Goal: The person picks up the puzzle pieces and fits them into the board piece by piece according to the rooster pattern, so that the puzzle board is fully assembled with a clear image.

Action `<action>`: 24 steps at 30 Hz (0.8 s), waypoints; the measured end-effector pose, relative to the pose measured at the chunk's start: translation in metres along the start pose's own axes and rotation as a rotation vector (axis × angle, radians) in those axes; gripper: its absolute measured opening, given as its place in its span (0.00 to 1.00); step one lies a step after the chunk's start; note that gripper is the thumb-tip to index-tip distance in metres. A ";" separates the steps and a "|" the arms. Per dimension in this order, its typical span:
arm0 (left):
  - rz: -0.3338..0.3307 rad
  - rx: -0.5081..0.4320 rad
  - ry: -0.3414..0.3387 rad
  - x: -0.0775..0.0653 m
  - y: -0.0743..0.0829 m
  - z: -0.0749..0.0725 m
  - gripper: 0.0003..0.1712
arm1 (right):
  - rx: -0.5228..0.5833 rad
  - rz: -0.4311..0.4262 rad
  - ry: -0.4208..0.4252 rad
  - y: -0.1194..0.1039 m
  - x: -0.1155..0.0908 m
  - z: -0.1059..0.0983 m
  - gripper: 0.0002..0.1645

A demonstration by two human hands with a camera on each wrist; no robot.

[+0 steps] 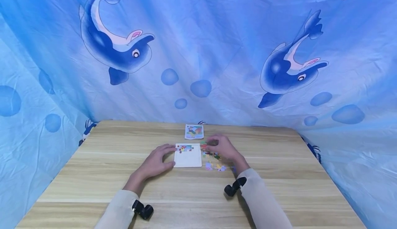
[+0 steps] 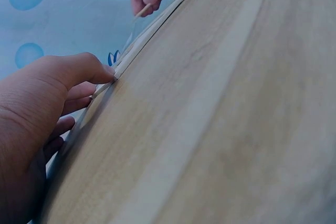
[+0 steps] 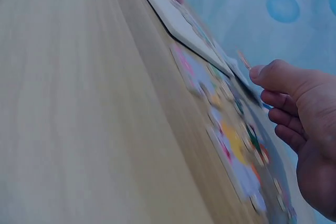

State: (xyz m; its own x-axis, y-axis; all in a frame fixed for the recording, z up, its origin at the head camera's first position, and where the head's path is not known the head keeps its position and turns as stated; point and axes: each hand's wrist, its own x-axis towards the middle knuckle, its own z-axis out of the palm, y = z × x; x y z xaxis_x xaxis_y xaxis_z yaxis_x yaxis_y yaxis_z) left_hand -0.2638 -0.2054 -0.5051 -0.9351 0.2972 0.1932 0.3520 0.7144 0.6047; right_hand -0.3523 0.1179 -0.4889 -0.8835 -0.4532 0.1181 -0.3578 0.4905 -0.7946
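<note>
A white puzzle tray [image 1: 187, 160] lies flat on the table, with a few joined jigsaw pieces [image 1: 186, 148] along its upper left part. My left hand [image 1: 156, 160] rests at the tray's left side; its thumb touches the near corner and its fingers lie by the far one. Just right of the tray, my right hand [image 1: 224, 148] is raised over the loose pieces. Between thumb and fingertips it pinches a puzzle piece [image 3: 243, 60], seen edge-on, its picture hidden. Below that hand lie several colourful loose puzzle pieces [image 3: 231, 153], some overlapping in view.
A picture card [image 1: 194, 131] with a colourful drawing lies behind the tray. The wooden table [image 1: 192, 201] reaches back to a blue curtain [image 1: 229, 49] printed with dolphins. More loose pieces [image 1: 220, 168] are spread near the right wrist.
</note>
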 end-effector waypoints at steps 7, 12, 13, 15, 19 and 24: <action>0.001 0.000 -0.002 0.001 0.000 0.001 0.33 | 0.013 -0.023 -0.031 -0.007 0.010 0.017 0.18; 0.004 0.002 0.000 0.001 -0.002 0.002 0.33 | -0.008 -0.036 -0.031 -0.006 0.012 0.026 0.15; 0.006 0.003 0.000 0.001 -0.002 0.002 0.33 | -0.022 -0.034 -0.027 -0.006 0.013 0.027 0.15; 0.007 0.006 0.001 0.001 -0.002 0.002 0.33 | -0.035 -0.026 -0.024 -0.005 0.013 0.029 0.14; 0.003 0.009 0.003 0.000 -0.003 0.002 0.33 | -0.051 -0.023 -0.024 -0.007 0.014 0.030 0.15; 0.001 0.007 0.004 0.001 -0.001 0.001 0.33 | -0.055 -0.007 -0.028 -0.012 0.015 0.030 0.16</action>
State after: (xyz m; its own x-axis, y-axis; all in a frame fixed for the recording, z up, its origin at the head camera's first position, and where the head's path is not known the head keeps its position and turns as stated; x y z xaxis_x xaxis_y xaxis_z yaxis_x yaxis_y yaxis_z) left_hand -0.2652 -0.2056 -0.5063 -0.9350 0.2948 0.1969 0.3528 0.7187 0.5992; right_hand -0.3522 0.0830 -0.4956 -0.8723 -0.4773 0.1064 -0.3811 0.5272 -0.7595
